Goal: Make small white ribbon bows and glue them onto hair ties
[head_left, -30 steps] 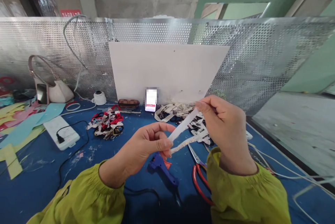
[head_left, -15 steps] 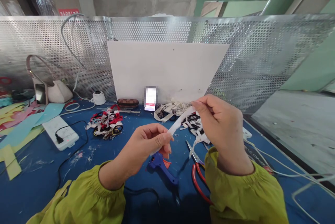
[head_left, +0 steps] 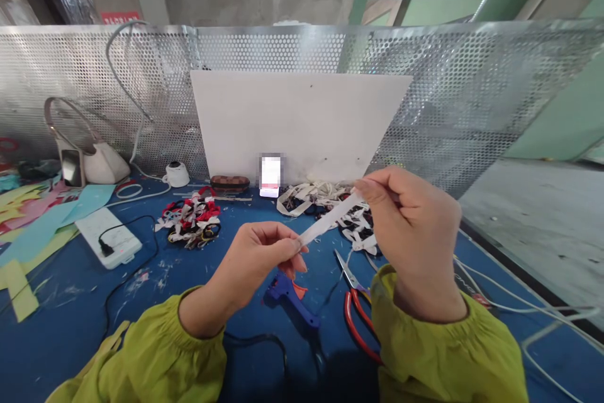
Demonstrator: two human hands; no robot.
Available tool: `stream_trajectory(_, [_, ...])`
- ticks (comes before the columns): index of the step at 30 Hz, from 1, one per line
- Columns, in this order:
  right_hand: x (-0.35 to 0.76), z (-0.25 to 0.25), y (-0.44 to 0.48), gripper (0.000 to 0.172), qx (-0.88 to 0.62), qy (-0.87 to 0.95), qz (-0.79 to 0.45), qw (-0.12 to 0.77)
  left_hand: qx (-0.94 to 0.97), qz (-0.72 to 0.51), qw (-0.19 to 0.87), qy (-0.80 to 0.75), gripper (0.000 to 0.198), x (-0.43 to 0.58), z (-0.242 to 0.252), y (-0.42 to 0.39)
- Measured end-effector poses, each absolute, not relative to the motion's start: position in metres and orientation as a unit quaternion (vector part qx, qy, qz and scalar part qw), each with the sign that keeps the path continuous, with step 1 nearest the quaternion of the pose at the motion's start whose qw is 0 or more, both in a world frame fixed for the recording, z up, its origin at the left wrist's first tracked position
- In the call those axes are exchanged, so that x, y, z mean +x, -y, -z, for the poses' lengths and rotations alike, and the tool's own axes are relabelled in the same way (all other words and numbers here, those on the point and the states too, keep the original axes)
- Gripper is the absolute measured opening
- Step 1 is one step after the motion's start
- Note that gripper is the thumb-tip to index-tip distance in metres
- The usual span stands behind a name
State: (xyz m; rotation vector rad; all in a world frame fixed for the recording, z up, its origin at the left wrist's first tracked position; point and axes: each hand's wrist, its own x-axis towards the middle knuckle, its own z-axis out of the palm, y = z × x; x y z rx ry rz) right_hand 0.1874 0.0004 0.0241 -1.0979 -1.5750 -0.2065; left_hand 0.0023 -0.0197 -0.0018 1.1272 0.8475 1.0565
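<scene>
A white ribbon (head_left: pixel 331 217) is stretched at a slant between my two hands above the blue table. My left hand (head_left: pixel 264 255) pinches its lower end between thumb and fingers. Its upper end is in the pinch of my right hand (head_left: pixel 409 227), higher and to the right. Below my left hand lies a blue glue gun (head_left: pixel 295 303), with a small orange piece (head_left: pixel 299 290) beside it. Scissors with red handles (head_left: pixel 357 309) rest near my right sleeve, which covers part of them.
Behind the hands lies a heap of white and black ribbon pieces (head_left: pixel 311 194); a red, white and black heap (head_left: pixel 193 222) is further left. A lit phone (head_left: pixel 270 175) leans on a white board (head_left: pixel 297 120). A power strip (head_left: pixel 107 238) and coloured sheets (head_left: pixel 42 227) lie left.
My right hand has moved a little to the right and away from the left, and the ribbon now shows longer and straighter between them. My left hand has shifted slightly left.
</scene>
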Motion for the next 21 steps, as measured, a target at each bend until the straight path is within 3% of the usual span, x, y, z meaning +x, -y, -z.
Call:
stream_trajectory(7, [0.1872, -0.0206, -0.0036, 0.023, -0.481, 0.648, 0.118, 0.579, 0.475, -0.454, 0.652, -0.378, 0.005, 0.0009, 0.0009, 0.0204])
stream_trajectory(16, [0.1888, -0.0222, -0.0043, 0.024, -0.499, 0.665, 0.118, 0.543, 0.478, -0.457, 0.674, -0.331, 0.023, -0.001, 0.001, 0.0232])
stream_trajectory(21, [0.1856, -0.0216, -0.003, 0.025, -0.48, 0.68, 0.102, 0.546, 0.492, -0.461, 0.64, -0.369, 0.019, 0.0013, 0.0029, 0.0206])
